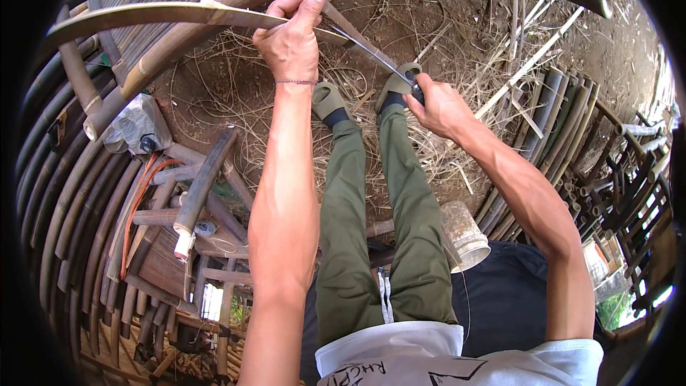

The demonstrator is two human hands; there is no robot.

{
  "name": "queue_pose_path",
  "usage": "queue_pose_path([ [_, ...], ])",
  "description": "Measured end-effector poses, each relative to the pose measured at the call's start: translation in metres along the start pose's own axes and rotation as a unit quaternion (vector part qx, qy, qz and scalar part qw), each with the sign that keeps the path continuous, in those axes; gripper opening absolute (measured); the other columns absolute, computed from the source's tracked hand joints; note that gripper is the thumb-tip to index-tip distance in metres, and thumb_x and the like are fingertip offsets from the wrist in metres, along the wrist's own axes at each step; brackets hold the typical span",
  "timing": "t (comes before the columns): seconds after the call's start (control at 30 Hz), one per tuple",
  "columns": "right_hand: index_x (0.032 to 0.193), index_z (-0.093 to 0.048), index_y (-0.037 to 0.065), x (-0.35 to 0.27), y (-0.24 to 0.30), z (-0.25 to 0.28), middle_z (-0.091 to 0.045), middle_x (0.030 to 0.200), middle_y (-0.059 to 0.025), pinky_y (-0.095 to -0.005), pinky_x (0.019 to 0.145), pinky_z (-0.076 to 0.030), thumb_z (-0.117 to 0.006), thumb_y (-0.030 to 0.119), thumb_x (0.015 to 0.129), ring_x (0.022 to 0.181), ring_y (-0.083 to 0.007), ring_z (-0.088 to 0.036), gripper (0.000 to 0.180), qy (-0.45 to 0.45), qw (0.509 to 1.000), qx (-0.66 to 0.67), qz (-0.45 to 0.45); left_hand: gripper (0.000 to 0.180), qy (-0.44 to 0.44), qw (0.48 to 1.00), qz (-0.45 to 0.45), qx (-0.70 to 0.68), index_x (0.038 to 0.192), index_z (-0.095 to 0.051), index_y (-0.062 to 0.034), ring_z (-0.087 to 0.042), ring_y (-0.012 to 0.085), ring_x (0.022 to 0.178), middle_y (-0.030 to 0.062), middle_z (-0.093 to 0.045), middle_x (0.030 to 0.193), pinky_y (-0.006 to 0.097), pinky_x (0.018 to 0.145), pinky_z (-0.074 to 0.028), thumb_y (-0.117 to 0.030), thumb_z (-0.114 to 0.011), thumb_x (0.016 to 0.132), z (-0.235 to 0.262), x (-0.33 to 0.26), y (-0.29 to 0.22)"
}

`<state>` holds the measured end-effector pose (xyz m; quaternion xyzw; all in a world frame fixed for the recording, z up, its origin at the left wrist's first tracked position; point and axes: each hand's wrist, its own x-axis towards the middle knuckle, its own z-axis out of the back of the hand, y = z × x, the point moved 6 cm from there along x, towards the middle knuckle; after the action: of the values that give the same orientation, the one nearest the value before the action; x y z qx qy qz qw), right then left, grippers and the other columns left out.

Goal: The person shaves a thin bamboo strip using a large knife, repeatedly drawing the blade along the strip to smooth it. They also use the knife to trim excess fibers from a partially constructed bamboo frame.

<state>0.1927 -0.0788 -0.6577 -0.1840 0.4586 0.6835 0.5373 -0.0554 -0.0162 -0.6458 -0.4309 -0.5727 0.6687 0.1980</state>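
Note:
My left hand (291,36) grips a long curved bamboo strip (150,14) that runs off to the left, thumb pressed along its top. My right hand (437,106) is closed on the dark handle of a long knife (361,43). Its blade slants up and left, and crosses the strip just beside my left thumb. Both arms are stretched out over my legs in green trousers (364,243), with my feet in green sandals below the blade.
Thick bamboo poles (78,193) are stacked on the left and more (557,114) on the right. A wooden stool (207,236) stands at the left, a clear plastic jar (464,232) by my right leg. Dry shavings cover the dirt ground (229,93).

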Motion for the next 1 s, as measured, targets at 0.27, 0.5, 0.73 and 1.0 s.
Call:
queue_pose_path([
  [0.27, 0.103, -0.059, -0.004, 0.020, -0.038, -0.027, -0.066, 0.083, -0.0291, -0.0492, 0.073, -0.052, -0.057, 0.027, 0.091, 0.082, -0.0466, -0.066, 0.033, 0.051, 0.997, 0.015, -0.058, 0.028, 0.014, 1.000, 0.001, 0.018, 0.090, -0.068, 0.0019, -0.059, 0.0116, 0.066, 0.0050, -0.065, 0.075, 0.025, 0.066, -0.047, -0.015, -0.085, 0.075, -0.009, -0.002, 0.000],
  [0.5, 0.111, -0.050, -0.006, 0.020, -0.041, -0.016, -0.066, 0.090, -0.0297, -0.0484, 0.077, -0.056, -0.050, 0.022, 0.095, 0.091, -0.0412, -0.068, 0.032, 0.109, 0.987, -0.061, -0.098, 0.027, 0.027, 0.998, 0.011, -0.057, 0.089, -0.065, 0.0012, -0.052, 0.0094, 0.057, 0.0030, -0.060, 0.068, 0.027, 0.056, -0.046, -0.013, -0.083, 0.077, -0.018, 0.003, 0.005],
  [0.73, 0.102, -0.050, -0.001, 0.027, -0.035, 0.007, -0.060, 0.067, -0.0198, -0.0393, 0.042, -0.052, -0.041, 0.013, 0.097, 0.061, -0.0266, -0.066, 0.018, 0.101, 0.980, -0.173, -0.018, 0.029, 0.003, 0.997, 0.045, -0.057, 0.090, -0.063, 0.0021, -0.046, 0.0069, 0.052, 0.0010, -0.057, 0.065, 0.024, 0.049, -0.040, -0.013, -0.084, 0.077, -0.018, 0.007, 0.007],
  [1.0, 0.098, -0.063, -0.010, 0.016, -0.098, -0.082, -0.065, 0.092, -0.0337, -0.0469, 0.082, -0.054, -0.058, 0.029, 0.089, 0.089, -0.0457, -0.066, 0.041, 0.098, 0.982, -0.019, -0.159, 0.021, 0.003, 0.996, 0.065, -0.064, 0.090, -0.062, -0.0015, -0.046, 0.0075, 0.056, 0.0010, -0.057, 0.070, 0.025, 0.054, -0.042, -0.009, -0.079, 0.081, 0.002, -0.019, 0.006],
])
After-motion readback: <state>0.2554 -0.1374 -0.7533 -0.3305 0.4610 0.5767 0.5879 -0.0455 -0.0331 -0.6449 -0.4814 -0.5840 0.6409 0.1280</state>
